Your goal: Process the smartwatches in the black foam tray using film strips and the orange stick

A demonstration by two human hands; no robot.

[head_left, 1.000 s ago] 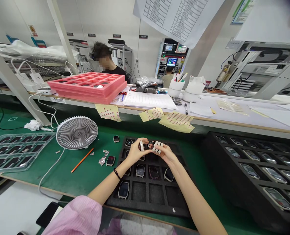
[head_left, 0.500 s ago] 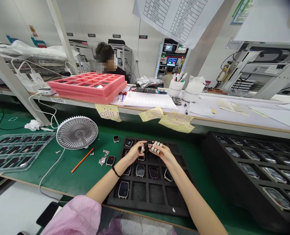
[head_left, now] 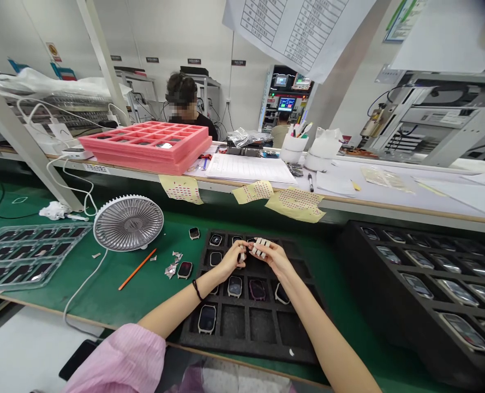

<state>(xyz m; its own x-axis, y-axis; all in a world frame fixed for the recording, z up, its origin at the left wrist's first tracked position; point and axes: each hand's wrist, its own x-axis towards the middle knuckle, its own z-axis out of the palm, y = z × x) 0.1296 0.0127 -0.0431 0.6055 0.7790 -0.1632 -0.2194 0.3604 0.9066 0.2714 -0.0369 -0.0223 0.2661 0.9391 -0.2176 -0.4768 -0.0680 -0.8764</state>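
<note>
My left hand [head_left: 232,260] and my right hand [head_left: 270,254] meet over the back half of a black foam tray [head_left: 232,344]. Fingers of both hands are bent and pressed together, with white coverings that look like finger cots [head_left: 261,247]. Whatever lies between the fingertips is too small or hidden to make out. Square watch bodies sit in the tray's compartments: a silver-framed one [head_left: 234,286], a purplish one [head_left: 257,289], one tilted near my right forearm [head_left: 282,293], and another at the front left [head_left: 207,319]. Some compartments behind my hands are hidden.
Left of the tray are a loose watch [head_left: 185,269], foil scraps [head_left: 171,269], an orange stick [head_left: 137,269], a fan [head_left: 129,222] and a clear tray [head_left: 33,256]. A taller black foam tray [head_left: 373,289] stands right. A shelf edge [head_left: 348,204] crosses behind, below a pink foam tray [head_left: 144,155].
My left hand has moved slightly right, bringing its fingertips against those of my right hand. My right hand stays almost in place. The person in the background has turned their head.
</note>
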